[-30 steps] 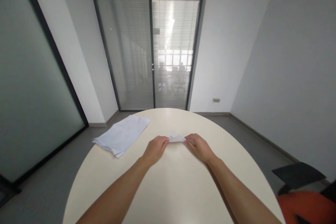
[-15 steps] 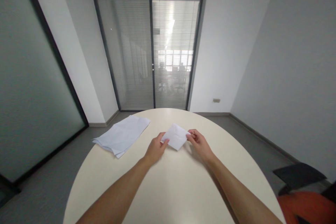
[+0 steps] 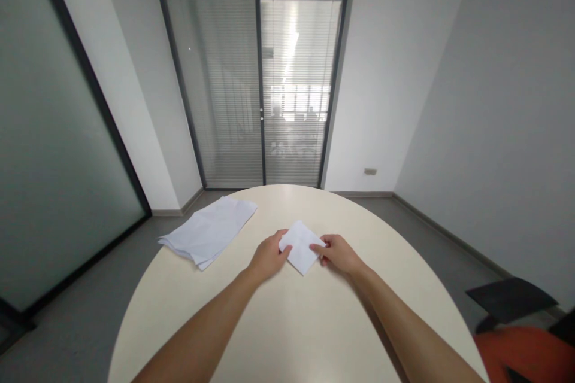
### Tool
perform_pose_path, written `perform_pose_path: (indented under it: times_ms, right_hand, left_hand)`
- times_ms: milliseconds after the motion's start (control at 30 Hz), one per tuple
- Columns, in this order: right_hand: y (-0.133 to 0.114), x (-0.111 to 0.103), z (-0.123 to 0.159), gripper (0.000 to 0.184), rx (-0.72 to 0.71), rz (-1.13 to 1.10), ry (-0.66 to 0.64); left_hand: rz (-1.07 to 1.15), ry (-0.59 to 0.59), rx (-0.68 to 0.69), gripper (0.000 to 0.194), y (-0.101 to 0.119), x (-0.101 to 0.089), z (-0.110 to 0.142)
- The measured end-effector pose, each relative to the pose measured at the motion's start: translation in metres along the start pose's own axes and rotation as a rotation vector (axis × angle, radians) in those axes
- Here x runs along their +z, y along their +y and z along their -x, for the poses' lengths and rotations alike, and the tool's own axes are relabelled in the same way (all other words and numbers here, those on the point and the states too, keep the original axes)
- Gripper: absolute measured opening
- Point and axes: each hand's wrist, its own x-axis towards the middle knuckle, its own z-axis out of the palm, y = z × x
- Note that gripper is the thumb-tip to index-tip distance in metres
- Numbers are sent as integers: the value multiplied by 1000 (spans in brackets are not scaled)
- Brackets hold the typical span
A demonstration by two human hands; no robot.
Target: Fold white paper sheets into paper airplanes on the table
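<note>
A small folded piece of white paper [image 3: 302, 246] lies diamond-wise on the round cream table [image 3: 291, 323], a corner pointing toward me. My left hand [image 3: 268, 257] pinches its left corner with thumb and fingers closed. My right hand [image 3: 338, 254] grips its right side, fingers curled onto the paper. Both forearms reach in from the near edge.
A stack of white paper sheets [image 3: 207, 231] lies at the table's far left edge. A black and orange chair [image 3: 516, 323] stands at the lower right. Sliding glass doors with blinds [image 3: 256, 90] close the far wall, with people sitting dimly behind them.
The folded paper, first held flat and narrow between both hands, was lifted and turned face-up, then brought down onto the table closer to me. Both hands kept hold of it.
</note>
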Motion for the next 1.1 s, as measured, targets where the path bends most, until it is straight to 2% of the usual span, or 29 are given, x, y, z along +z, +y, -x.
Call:
perform_pose_path:
  times_ms: [67,200,300,400,467,533,633,767,900,1100]
  right_hand:
    - [-2,-1,2,37,-26,159,50]
    - [-7,-3,7,32,-171,513,183]
    - [-5,-5,8,28,-246,580,200]
    - [-2,-6,7,32,-308,564,246]
    - [-4,-5,7,31,-376,557,211]
    - [-8,-2,9,28,-451,546,108]
    - [-11,2,12,27,-503,513,-2]
    - [-11,1,12,27,-490,511,-19]
    - [-12,-4,11,26,-479,540,-22]
    - [-18,-3,15,26,-550,557,-52]
  left_hand:
    - [-77,7,24,42,-1,1,0]
    - [-167,24,108,47,0,0,0]
    - [-183,16,218,51,5,-2,1]
    - [-201,-66,335,38,11,-4,3]
    - [-202,-139,366,31,15,-4,4]
    - [-195,-183,361,31,18,-5,5]
    - [-207,-173,351,28,21,-7,9]
    - [-244,-158,364,20,27,-7,14]
    - [-277,-177,371,24,33,-8,16]
    - [-310,-201,382,29,37,-10,17]
